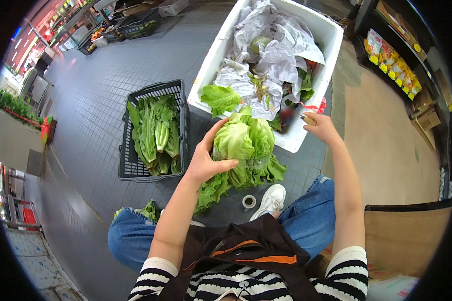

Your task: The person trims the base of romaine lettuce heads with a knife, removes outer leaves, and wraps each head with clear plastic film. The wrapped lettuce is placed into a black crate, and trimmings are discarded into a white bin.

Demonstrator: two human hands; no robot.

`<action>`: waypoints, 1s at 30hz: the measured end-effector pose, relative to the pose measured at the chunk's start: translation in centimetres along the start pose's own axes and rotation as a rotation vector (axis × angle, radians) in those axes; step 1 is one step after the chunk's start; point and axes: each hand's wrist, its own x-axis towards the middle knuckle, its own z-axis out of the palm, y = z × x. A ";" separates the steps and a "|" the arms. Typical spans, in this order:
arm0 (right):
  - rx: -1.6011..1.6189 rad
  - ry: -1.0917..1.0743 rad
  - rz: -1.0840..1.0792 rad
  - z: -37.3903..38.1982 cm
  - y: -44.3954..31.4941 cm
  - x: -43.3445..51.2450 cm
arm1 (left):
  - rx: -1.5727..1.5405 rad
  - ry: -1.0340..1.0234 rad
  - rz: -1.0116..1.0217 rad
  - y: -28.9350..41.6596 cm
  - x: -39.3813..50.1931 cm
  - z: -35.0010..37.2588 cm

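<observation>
My left hand (207, 156) grips a head of green lettuce (235, 141) from its left side, thumb across the front; a clear band or film shows around its lower leaves. More loose lettuce leaves (214, 190) lie below it. My right hand (318, 126) is closed around a small dark-and-metal object, too small to identify, above the near right rim of a white foam box (292, 141). Inside that box are crumpled white paper (278, 56), leaf scraps and a red plastic piece. A single lettuce leaf (220, 98) hangs over the box's near rim.
A black plastic basket (184, 131) of long leafy greens (162, 131) stands at the left. A roll of tape (249, 201) lies near my white shoe (273, 199). Shelves with yellow packets (393, 67) are at the right; produce crates (139, 24) stand farther off, upper left.
</observation>
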 end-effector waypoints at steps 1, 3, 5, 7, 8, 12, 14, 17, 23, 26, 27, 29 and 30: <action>0.118 0.003 0.063 0.3 -0.4 0.1 | 0.052 0.011 0.027 0.4 -0.4 -0.2; 0.353 0.005 0.179 0.9 -3.1 0.5 | 0.160 0.040 0.086 1.4 -1.1 -0.7; 0.674 0.028 0.212 0.2 -7.4 0.3 | 0.442 0.045 0.306 1.2 -1.3 -1.6; 0.925 -0.008 0.284 -1.1 -12.8 0.0 | 0.750 0.050 0.546 1.7 -1.3 -2.4; 0.933 -0.048 0.286 -1.6 -15.1 -0.5 | 0.868 0.030 0.618 2.4 -1.3 -2.8; 0.972 -0.157 0.027 -0.7 -22.3 -1.7 | 1.103 -0.139 0.613 4.8 -1.9 -3.6; 0.939 -0.253 -0.066 1.5 -23.7 -1.5 | 1.184 -0.166 0.620 5.8 -2.4 -3.9; 0.850 -0.399 -0.072 2.8 -27.2 -1.5 | 1.261 -0.129 0.537 6.1 -4.7 -6.0; 0.631 -0.284 0.026 5.7 -29.6 -1.5 | 1.395 -0.035 0.349 8.6 -12.1 -12.7; 0.626 -0.266 0.053 6.8 -24.2 -0.3 | 1.429 0.323 0.282 11.5 -18.9 -18.6; 0.511 -0.239 0.066 7.1 -24.5 -0.7 | 1.433 0.461 0.293 12.0 -21.9 -20.9; 0.521 -0.265 0.156 8.4 -22.2 -0.8 | 1.411 0.726 0.130 12.2 -28.8 -24.8; 0.552 -0.270 0.142 9.6 -21.1 -0.6 | 1.375 0.854 0.004 11.8 -32.7 -25.9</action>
